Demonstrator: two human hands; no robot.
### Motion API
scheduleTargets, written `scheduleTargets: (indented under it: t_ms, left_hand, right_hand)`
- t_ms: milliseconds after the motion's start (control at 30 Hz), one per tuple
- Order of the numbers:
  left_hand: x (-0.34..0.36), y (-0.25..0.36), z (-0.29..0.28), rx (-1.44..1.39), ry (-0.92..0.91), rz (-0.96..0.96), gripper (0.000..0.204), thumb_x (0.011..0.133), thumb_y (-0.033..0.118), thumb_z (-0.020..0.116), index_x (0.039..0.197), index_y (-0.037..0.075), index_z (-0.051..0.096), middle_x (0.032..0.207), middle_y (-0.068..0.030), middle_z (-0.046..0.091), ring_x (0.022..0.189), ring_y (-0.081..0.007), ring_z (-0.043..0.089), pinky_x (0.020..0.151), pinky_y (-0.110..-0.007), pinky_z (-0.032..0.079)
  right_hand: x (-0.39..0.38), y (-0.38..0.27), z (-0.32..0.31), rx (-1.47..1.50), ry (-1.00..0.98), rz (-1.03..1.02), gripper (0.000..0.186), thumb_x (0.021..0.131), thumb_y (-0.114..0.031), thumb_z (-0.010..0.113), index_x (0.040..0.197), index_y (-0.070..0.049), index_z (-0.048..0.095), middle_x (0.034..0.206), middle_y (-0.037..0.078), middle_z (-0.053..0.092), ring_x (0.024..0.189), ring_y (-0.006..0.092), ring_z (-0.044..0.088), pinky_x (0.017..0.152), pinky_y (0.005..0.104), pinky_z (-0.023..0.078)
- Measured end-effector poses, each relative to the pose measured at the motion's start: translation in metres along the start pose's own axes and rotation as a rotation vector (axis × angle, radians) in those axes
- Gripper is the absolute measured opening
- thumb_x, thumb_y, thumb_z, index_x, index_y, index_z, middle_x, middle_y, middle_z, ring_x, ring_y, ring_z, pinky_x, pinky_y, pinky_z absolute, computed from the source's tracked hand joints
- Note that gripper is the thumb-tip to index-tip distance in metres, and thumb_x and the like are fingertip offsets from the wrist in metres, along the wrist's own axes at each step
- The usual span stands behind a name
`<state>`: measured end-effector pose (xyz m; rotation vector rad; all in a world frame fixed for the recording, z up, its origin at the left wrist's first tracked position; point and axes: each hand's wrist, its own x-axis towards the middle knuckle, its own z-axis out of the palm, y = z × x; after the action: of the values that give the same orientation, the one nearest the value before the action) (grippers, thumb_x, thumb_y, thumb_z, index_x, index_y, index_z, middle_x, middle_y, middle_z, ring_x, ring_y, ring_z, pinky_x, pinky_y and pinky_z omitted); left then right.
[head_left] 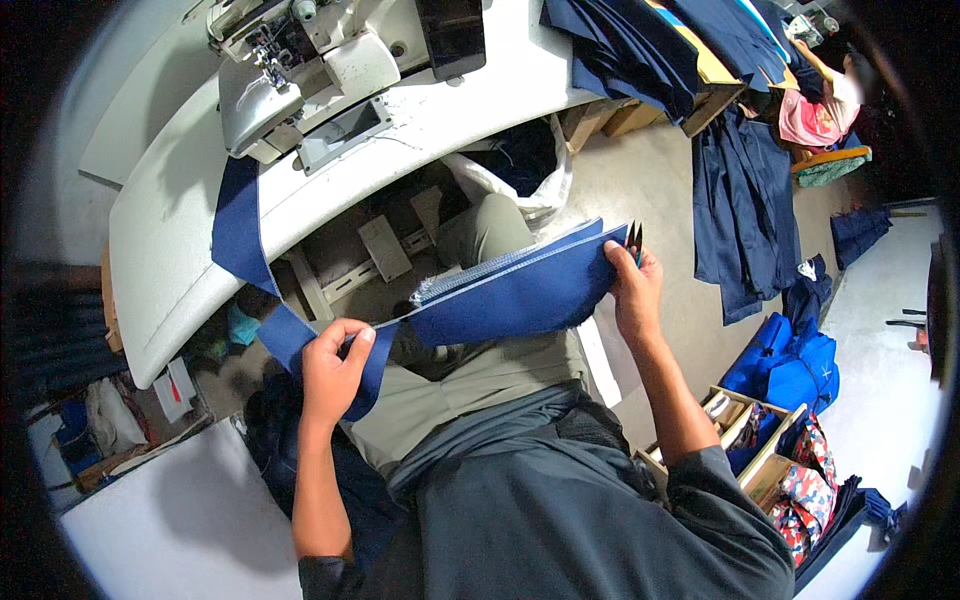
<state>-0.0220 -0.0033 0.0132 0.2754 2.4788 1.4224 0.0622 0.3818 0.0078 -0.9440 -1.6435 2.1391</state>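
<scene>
My right hand [637, 285] pinches the right end of a stack of blue fabric pieces [510, 300] with stitched edges, held over my lap. Dark pointed blades of thread snips [635, 238] stick up from that same hand. My left hand [338, 368] is closed on a blue fabric piece [370, 385] at the left end of the stack. From there a chain of joined pieces runs up to another blue piece [240, 220], which hangs over the table edge below the sewing machine [300, 80].
The white sewing table [180, 260] curves ahead of me, with a phone-like dark slab [450, 40] on it. Under it hangs a white sack [550, 185] of dark cloth. Navy garments [745, 210] hang at the right, near a wooden box [745, 430]. Another person [825, 105] sits far right.
</scene>
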Motion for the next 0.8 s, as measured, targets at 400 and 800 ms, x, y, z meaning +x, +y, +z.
scheduleTargets:
  t_ms: [400,800]
  left_hand:
    - [0.011,0.007,0.017,0.126,0.022,0.005,0.015,0.094,0.015,0.07,0.096,0.0,0.069,0.072,-0.0091,0.067,0.064,-0.0107,0.058,0.061,-0.03,0.047]
    - [-0.004,0.015,0.014,0.009,-0.009,-0.038,0.014,0.097,0.012,0.068,0.098,-0.003,0.068,0.086,0.0003,0.067,0.079,-0.006,0.058,0.073,-0.025,0.049]
  right_hand:
    - [0.024,0.035,-0.006,-0.471,0.21,-0.262,0.019,0.094,-0.02,0.074,0.096,-0.005,0.064,0.074,-0.008,0.05,0.066,0.0026,0.044,0.054,0.0214,0.034]
    - [-0.081,0.034,0.101,0.185,-0.606,0.563,0.047,0.105,-0.051,0.046,0.086,-0.009,0.056,0.06,-0.008,0.031,0.051,0.006,0.026,0.048,0.0264,0.02]
